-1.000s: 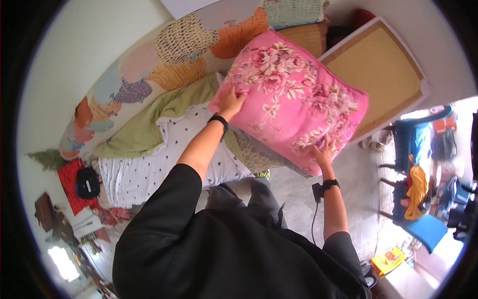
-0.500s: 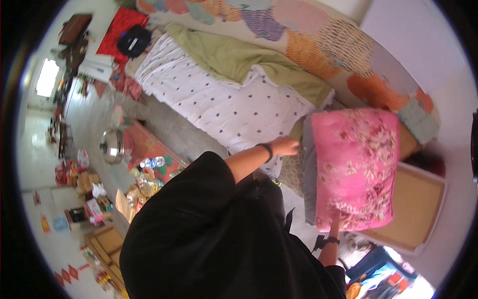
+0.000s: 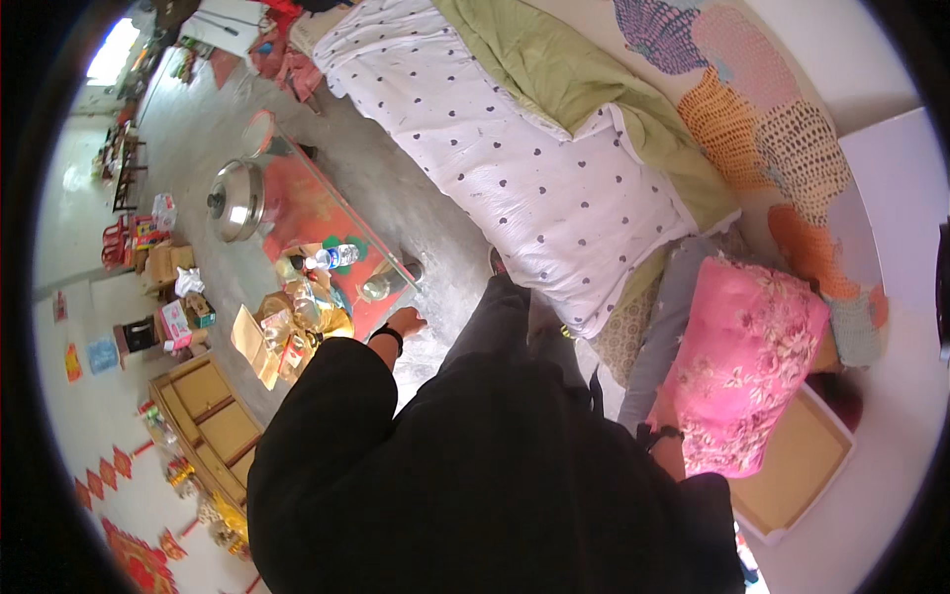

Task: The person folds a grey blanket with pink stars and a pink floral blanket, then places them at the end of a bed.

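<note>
A pink floral pillow (image 3: pixel 749 361) lies tilted at the right end of the sofa, over a grey cushion (image 3: pixel 665 332). At the pillow's near left edge is my right hand (image 3: pixel 665 408), closed on it; the fingertips blend into the pink cloth. My left hand (image 3: pixel 406 322) hangs beside the low table, fingers curled and nothing seen in them. Beyond the pillow spreads a white quilt (image 3: pixel 515 188) with small dark hearts, its green side (image 3: pixel 574 79) folded back along the sofa's backrest.
A red glass-topped table (image 3: pixel 327 213) on my left bears a steel pot (image 3: pixel 237 201), a water bottle (image 3: pixel 334 257) and several packages. An open shallow box (image 3: pixel 797 460) stands right of the pillow. Against the left wall is a wooden cabinet (image 3: pixel 206 406).
My left hand has swung from over the sofa to beside the table. My right hand has shifted along the pillow's edge, and the pillow now sits more slanted. The view has turned leftward.
</note>
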